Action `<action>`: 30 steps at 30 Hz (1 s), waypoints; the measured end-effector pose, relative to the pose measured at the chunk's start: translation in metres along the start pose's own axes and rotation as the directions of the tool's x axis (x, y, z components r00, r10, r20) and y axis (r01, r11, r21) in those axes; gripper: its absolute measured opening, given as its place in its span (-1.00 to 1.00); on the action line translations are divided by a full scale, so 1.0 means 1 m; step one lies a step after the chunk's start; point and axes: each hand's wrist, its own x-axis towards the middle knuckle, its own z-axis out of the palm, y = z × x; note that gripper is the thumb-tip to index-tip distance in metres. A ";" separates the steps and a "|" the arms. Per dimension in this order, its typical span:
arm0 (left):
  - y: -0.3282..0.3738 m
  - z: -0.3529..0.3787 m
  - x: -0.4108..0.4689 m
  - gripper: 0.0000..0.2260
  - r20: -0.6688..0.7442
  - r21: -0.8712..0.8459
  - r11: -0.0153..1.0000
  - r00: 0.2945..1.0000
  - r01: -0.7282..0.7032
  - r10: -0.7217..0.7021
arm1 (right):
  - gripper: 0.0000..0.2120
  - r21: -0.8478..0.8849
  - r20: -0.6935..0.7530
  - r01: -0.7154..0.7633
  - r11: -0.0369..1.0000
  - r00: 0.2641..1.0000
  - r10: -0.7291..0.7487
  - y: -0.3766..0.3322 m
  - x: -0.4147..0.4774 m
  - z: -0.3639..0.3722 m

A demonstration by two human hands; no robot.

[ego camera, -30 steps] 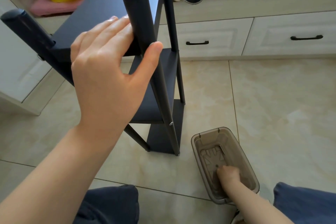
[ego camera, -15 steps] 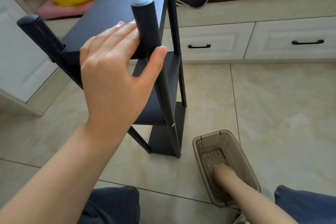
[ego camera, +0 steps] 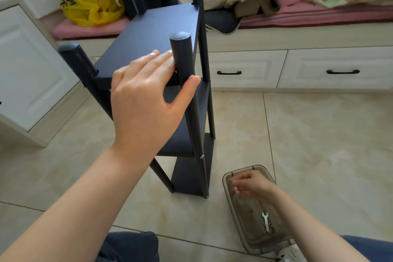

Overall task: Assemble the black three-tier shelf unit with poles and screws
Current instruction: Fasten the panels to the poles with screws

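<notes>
**Shelf upright at centre frame, one hand on it**

Shelf (ego camera: 153,32) stands upright on the tiled floor (ego camera: 319,144), filling the centre of the frame, all three boards on their poles. Left hand (ego camera: 144,100) rests on the top board, fingers straight and together against the near pole (ego camera: 183,57), thumb stretched across the pole's front. At lower right, the right hand (ego camera: 253,185) hovers blurred over a clear box (ego camera: 230,202), fingers loosely bent; I cannot tell whether it holds anything. A small wrench (ego camera: 265,222) lies in the box.
</notes>
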 end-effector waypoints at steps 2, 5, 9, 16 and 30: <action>-0.002 -0.001 -0.001 -0.59 -0.013 0.001 1.000 1.000 -0.007 0.007 | -0.79 0.181 0.026 -0.005 0.983 1.000 0.000 -0.009 -0.002 -0.001; -0.005 -0.002 -0.002 -0.59 -0.022 0.005 1.000 1.000 -0.014 0.015 | -0.61 0.326 0.048 -0.037 0.945 0.999 0.022 -0.022 -0.008 -0.002; -0.004 -0.002 -0.002 -0.57 -0.024 -0.003 1.000 1.000 -0.018 0.017 | -0.54 0.380 0.046 -0.001 0.925 0.999 -0.018 -0.035 -0.015 0.003; -0.012 -0.009 0.007 -0.56 0.063 0.052 0.998 0.997 -0.040 0.037 | -0.63 0.569 0.041 0.103 0.816 0.987 -0.153 -0.073 -0.025 0.035; -0.122 -0.060 0.018 -0.82 0.215 -0.297 0.903 0.943 0.312 -0.255 | -0.91 0.150 -0.202 0.669 0.728 0.742 -0.640 -0.181 -0.056 0.181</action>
